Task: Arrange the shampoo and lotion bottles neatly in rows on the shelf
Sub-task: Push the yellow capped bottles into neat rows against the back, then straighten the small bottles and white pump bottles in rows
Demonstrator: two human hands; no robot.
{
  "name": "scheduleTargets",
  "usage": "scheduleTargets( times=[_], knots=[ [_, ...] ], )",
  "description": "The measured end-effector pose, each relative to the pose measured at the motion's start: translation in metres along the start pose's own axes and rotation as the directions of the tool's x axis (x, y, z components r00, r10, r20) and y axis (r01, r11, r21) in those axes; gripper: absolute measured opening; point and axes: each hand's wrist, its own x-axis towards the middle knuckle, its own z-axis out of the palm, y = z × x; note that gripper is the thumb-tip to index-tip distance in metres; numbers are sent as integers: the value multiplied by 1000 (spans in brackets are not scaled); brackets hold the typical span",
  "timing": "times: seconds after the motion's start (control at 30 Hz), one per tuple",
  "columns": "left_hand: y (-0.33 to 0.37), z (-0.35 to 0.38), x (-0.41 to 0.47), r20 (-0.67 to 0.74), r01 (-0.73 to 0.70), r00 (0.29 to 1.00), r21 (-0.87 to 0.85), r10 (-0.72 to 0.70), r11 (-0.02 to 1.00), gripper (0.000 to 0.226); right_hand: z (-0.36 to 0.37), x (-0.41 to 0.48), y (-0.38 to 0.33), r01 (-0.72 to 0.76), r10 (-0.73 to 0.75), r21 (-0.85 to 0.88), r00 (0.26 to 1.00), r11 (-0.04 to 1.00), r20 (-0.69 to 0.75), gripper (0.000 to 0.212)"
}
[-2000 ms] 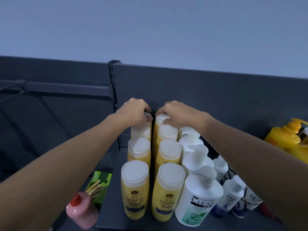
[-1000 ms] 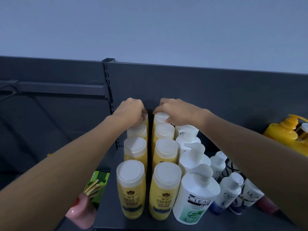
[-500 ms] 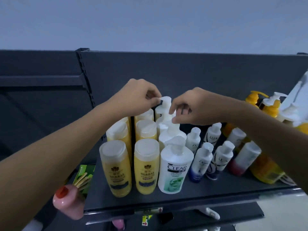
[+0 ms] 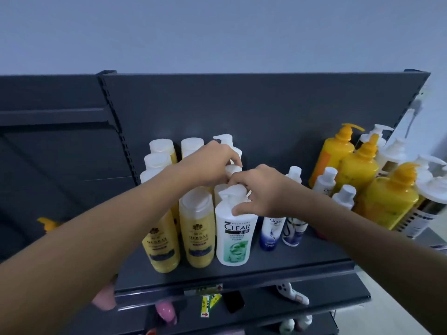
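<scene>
Two rows of yellow Herbal bottles [image 4: 200,230] with white caps stand at the left of the dark shelf [image 4: 278,264]. Right of them runs a row of white Clear pump bottles [image 4: 233,235]. My right hand [image 4: 262,189] grips the pump head of the front Clear bottle. My left hand [image 4: 212,165] pinches the pump of the Clear bottle behind it. Small Dove bottles [image 4: 270,232] stand loosely to the right, partly hidden by my right arm.
Big yellow pump bottles [image 4: 389,197] and white pump bottles [image 4: 430,189] crowd the shelf's right end. A pink bottle [image 4: 104,298] sits below the shelf's left corner. Lower shelves hold small items. The dark back panel [image 4: 266,105] rises behind everything.
Both hands left the rear yellow bottles and moved right and forward onto the Clear pump bottles. The view swung right and pulled back, showing the shelf's right end.
</scene>
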Motion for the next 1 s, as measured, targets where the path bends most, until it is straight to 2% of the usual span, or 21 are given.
scheduleTargets(
  times=[0.4, 0.67, 0.8, 0.9, 1.0],
  knots=[
    [11, 3, 0, -28, 106, 994, -38, -107, 994, 34, -7, -2, -2, 3, 0, -88, 1000, 996, 25, 42],
    [10, 4, 1, -44, 86, 995, -41, -88, 995, 33, -4, -2, 1, 12, -12, -117, 1000, 993, -3, 47],
    [2, -3, 2, -7, 23, 1000, -59, -23, 998, 29, -3, 3, 6, -7, 8, -104, 1000, 995, 14, 62],
    [-7, -14, 6, -118, 31, 992, -125, -46, 992, 30, -9, 6, 14, -35, 36, -34, 998, 999, 44, 70],
    [-20, -17, 17, -209, 91, 972, -93, -109, 991, 24, -30, 12, 20, -34, 34, 7, 999, 999, 24, 62]
  ],
)
